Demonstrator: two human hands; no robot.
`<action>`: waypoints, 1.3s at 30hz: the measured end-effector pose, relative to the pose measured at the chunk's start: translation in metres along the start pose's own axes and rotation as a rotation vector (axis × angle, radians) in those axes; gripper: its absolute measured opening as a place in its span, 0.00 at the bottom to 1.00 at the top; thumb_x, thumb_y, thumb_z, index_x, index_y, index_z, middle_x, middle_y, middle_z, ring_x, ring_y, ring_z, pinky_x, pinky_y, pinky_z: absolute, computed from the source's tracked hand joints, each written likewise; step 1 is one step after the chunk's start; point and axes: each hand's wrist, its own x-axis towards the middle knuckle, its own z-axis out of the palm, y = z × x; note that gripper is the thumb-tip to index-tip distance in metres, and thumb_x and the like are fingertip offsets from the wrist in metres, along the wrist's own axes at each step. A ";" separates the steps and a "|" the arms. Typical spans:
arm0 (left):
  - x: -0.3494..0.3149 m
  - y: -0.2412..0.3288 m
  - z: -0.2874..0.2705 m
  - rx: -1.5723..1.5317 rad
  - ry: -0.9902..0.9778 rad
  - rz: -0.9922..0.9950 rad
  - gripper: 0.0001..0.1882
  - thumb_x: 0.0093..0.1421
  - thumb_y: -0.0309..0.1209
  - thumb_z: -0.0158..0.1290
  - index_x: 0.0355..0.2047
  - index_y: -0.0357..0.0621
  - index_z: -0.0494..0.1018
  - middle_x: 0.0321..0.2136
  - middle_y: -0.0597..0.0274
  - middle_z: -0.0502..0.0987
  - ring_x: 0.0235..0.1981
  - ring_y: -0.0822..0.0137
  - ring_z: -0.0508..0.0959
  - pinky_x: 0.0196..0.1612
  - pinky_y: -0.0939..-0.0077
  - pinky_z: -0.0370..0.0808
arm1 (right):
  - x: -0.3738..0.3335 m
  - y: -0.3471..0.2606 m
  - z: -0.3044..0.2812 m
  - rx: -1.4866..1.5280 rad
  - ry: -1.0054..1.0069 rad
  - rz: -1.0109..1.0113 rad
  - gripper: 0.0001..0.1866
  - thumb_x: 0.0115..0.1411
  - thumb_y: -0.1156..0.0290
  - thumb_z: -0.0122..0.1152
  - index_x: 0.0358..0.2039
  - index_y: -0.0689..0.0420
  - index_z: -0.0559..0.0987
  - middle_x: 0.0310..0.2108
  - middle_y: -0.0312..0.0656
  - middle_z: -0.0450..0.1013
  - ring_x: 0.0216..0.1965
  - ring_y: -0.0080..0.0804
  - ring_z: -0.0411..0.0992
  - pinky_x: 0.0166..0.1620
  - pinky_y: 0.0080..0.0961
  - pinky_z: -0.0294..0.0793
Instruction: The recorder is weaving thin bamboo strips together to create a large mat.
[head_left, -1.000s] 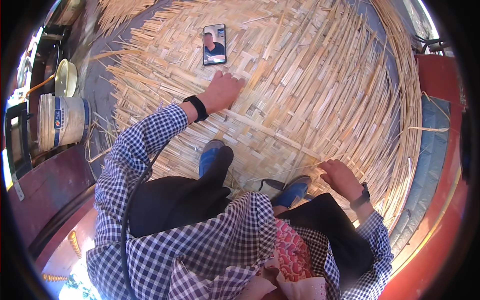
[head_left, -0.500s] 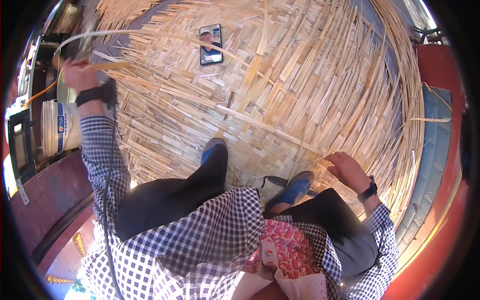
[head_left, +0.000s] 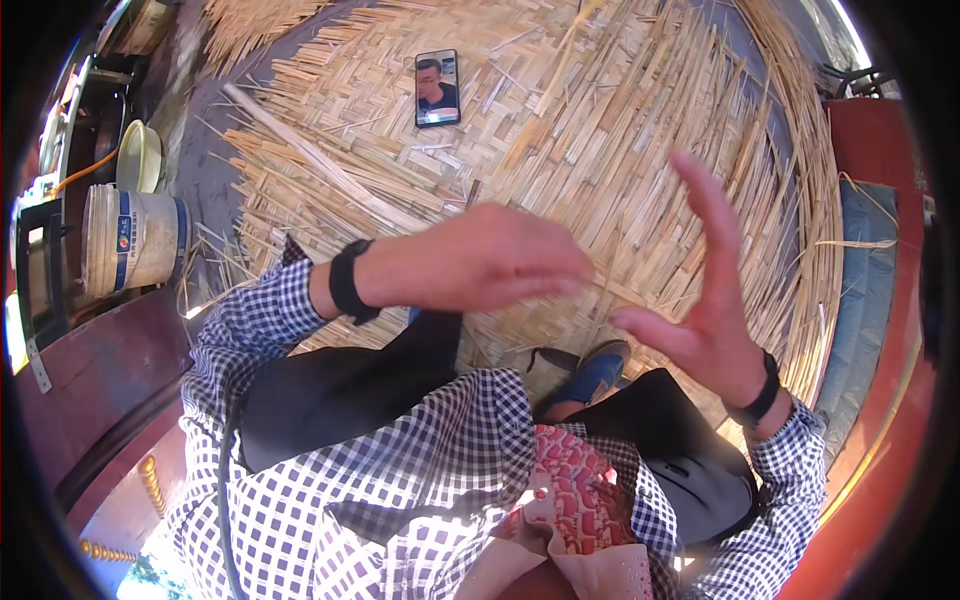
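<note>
My left hand (head_left: 480, 258) is held above the woven mat (head_left: 600, 130), over the middle of the picture. Its fingers are bent and pressed together, pointing right, and whatever lies between them is hidden. A pale split strip (head_left: 300, 150) slants across the mat toward that hand; whether it reaches the fingers cannot be seen. To the right, my right hand (head_left: 712, 300) is raised with thumb and forefinger wide apart, slightly blurred, and nothing shows in it. Long loose strip ends fan out around the mat's edge.
A phone (head_left: 436, 88) with a lit screen lies on the mat at the top. At left stand a white bucket (head_left: 140, 240) and a pale basin (head_left: 139, 157). A grey padded cushion (head_left: 862, 290) lies at right. My blue shoe (head_left: 595, 378) rests on the mat.
My left hand has swung from the far left into the middle. The long strip arched near it is no longer raised. My right hand has risen and its fingers have spread.
</note>
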 end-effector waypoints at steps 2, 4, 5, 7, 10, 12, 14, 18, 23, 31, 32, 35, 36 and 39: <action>-0.001 0.004 0.016 -0.064 -0.080 0.094 0.11 0.65 0.34 0.53 0.43 0.41 0.77 0.30 0.57 0.78 0.26 0.60 0.79 0.29 0.70 0.75 | -0.004 0.004 0.005 -0.223 -0.466 -0.024 0.36 0.46 0.61 0.72 0.57 0.52 0.71 0.60 0.44 0.65 0.67 0.50 0.53 0.67 0.47 0.51; -0.010 -0.003 0.026 -0.070 -0.303 -0.050 0.12 0.66 0.36 0.52 0.42 0.40 0.77 0.32 0.56 0.78 0.31 0.54 0.78 0.36 0.67 0.75 | -0.019 0.013 -0.002 -0.476 -0.644 -0.152 0.15 0.47 0.66 0.67 0.35 0.53 0.76 0.38 0.38 0.72 0.55 0.41 0.67 0.63 0.46 0.57; -0.021 -0.017 0.033 -0.067 -0.298 -0.057 0.12 0.66 0.36 0.52 0.42 0.40 0.77 0.32 0.56 0.78 0.31 0.54 0.78 0.36 0.67 0.75 | -0.038 0.026 -0.004 -0.593 -0.734 -0.171 0.09 0.47 0.67 0.66 0.29 0.52 0.75 0.28 0.36 0.72 0.48 0.38 0.72 0.59 0.44 0.62; -0.050 -0.064 0.049 -0.293 -0.443 -0.396 0.13 0.66 0.37 0.51 0.43 0.41 0.76 0.35 0.56 0.78 0.38 0.53 0.77 0.43 0.64 0.74 | -0.077 0.049 -0.015 -0.578 -0.930 -0.020 0.06 0.48 0.68 0.63 0.26 0.50 0.74 0.18 0.35 0.68 0.36 0.36 0.75 0.49 0.37 0.71; -0.074 -0.121 0.040 0.168 -0.231 -0.297 0.15 0.64 0.36 0.52 0.46 0.39 0.74 0.42 0.52 0.76 0.47 0.52 0.74 0.51 0.62 0.70 | -0.149 0.083 -0.033 -0.720 -1.064 0.241 0.05 0.54 0.68 0.61 0.32 0.51 0.77 0.23 0.42 0.73 0.32 0.43 0.74 0.39 0.39 0.72; -0.076 -0.157 0.028 0.380 -0.147 -0.249 0.17 0.61 0.35 0.54 0.47 0.38 0.73 0.44 0.51 0.75 0.49 0.51 0.73 0.52 0.62 0.70 | -0.188 0.099 -0.036 -0.725 -1.085 0.379 0.06 0.55 0.67 0.61 0.33 0.52 0.78 0.24 0.42 0.74 0.33 0.44 0.74 0.40 0.39 0.72; -0.075 -0.173 0.020 0.721 -0.092 -0.261 0.19 0.58 0.30 0.53 0.49 0.36 0.69 0.45 0.53 0.74 0.49 0.53 0.72 0.49 0.60 0.71 | -0.201 0.104 -0.034 -0.819 -1.286 0.458 0.10 0.54 0.62 0.64 0.34 0.52 0.79 0.32 0.43 0.77 0.40 0.42 0.76 0.42 0.37 0.74; -0.067 -0.186 0.038 0.766 -0.234 -0.319 0.23 0.51 0.28 0.55 0.49 0.37 0.70 0.48 0.50 0.72 0.49 0.51 0.72 0.49 0.60 0.71 | -0.206 0.132 -0.012 -0.434 -1.051 0.288 0.22 0.55 0.63 0.65 0.50 0.53 0.76 0.44 0.44 0.75 0.49 0.43 0.72 0.50 0.40 0.72; -0.060 -0.194 0.050 0.919 -0.150 -0.416 0.17 0.49 0.24 0.52 0.42 0.40 0.72 0.38 0.50 0.73 0.42 0.51 0.72 0.42 0.58 0.70 | -0.140 0.123 0.023 0.116 -0.735 0.548 0.22 0.59 0.64 0.63 0.53 0.57 0.72 0.44 0.46 0.73 0.50 0.42 0.72 0.52 0.35 0.72; -0.041 -0.215 0.041 -0.252 0.132 -0.970 0.06 0.57 0.23 0.48 0.33 0.42 0.74 0.21 0.68 0.69 0.22 0.74 0.67 0.24 0.75 0.66 | -0.113 0.189 0.061 0.543 -0.573 1.084 0.21 0.66 0.63 0.55 0.57 0.55 0.69 0.48 0.39 0.72 0.50 0.31 0.72 0.53 0.30 0.72; -0.043 -0.215 0.039 -0.241 0.122 -0.944 0.04 0.59 0.24 0.49 0.33 0.42 0.74 0.21 0.70 0.69 0.21 0.77 0.65 0.22 0.78 0.64 | -0.108 0.191 0.065 0.549 -0.518 1.129 0.21 0.66 0.62 0.55 0.57 0.55 0.69 0.48 0.38 0.72 0.50 0.30 0.72 0.53 0.30 0.72; -0.033 -0.209 0.036 -0.094 0.107 -0.810 0.05 0.60 0.27 0.52 0.33 0.40 0.75 0.21 0.66 0.72 0.23 0.73 0.70 0.25 0.75 0.68 | -0.098 0.192 0.067 0.557 -0.519 1.129 0.20 0.66 0.62 0.55 0.54 0.58 0.71 0.47 0.38 0.72 0.49 0.29 0.72 0.53 0.29 0.72; -0.026 -0.208 0.032 -0.098 0.109 -0.816 0.05 0.60 0.27 0.52 0.33 0.40 0.75 0.21 0.66 0.72 0.23 0.73 0.70 0.25 0.75 0.68 | -0.099 0.193 0.068 0.558 -0.525 1.132 0.20 0.66 0.62 0.55 0.54 0.58 0.71 0.47 0.38 0.72 0.49 0.29 0.72 0.53 0.29 0.72; -0.010 -0.214 0.021 0.004 -0.433 -0.817 0.06 0.58 0.30 0.55 0.33 0.40 0.76 0.25 0.56 0.76 0.26 0.60 0.76 0.30 0.65 0.72 | -0.105 0.203 0.071 0.588 -0.581 1.166 0.18 0.67 0.62 0.54 0.53 0.57 0.72 0.46 0.37 0.72 0.48 0.28 0.73 0.52 0.29 0.73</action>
